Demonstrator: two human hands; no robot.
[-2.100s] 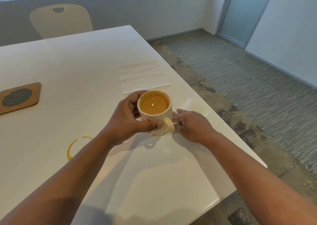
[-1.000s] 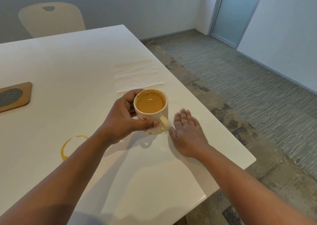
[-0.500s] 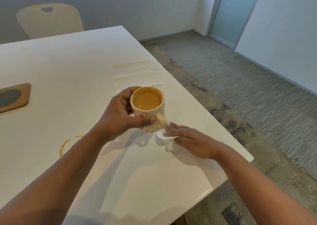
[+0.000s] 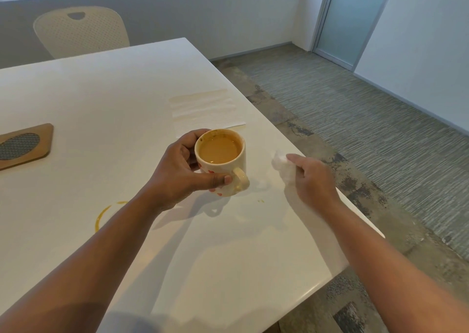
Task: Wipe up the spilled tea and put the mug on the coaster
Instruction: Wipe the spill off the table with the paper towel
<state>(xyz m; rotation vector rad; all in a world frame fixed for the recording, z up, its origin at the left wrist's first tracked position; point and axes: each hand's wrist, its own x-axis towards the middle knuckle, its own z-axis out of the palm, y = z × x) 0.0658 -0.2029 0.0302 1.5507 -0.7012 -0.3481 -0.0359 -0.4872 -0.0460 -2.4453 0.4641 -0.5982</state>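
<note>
While the mug point(image 4: 223, 163) is gripped by the left hand point(image 4: 181, 171), with the thumb laid across its near side by the handle and the fingers curled round its far side, a crumpled tissue point(image 4: 283, 166) is pinched in the curled fingers of the right hand point(image 4: 311, 180). The two hands are held apart over the table point(image 4: 101, 99), the mug lying between them and closer to the left. Whether the mug's base is touching the table cannot be told; a shadow is cast under it. The mug is held upright, its handle turned toward the person, and it is filled well up with milky brown tea; brown marks are seen inside the rim and red spots on the outer wall. Nearest the person, a brown tea ring point(image 4: 107, 214) is seen on the table just left of the left forearm. A small brown speck point(image 4: 260, 200) lies between the hands, a little nearer than the mug. Beyond the mug, just past the left fingers, a flat napkin point(image 4: 206, 110) with faint tan streaks is spread. Well to the left of the left hand, a wooden coaster point(image 4: 24, 144) with a mesh centre lies flat, partly cut off by the frame edge. Farthest off, a pale chair point(image 4: 81, 31) is stood at the table's far side.
</note>
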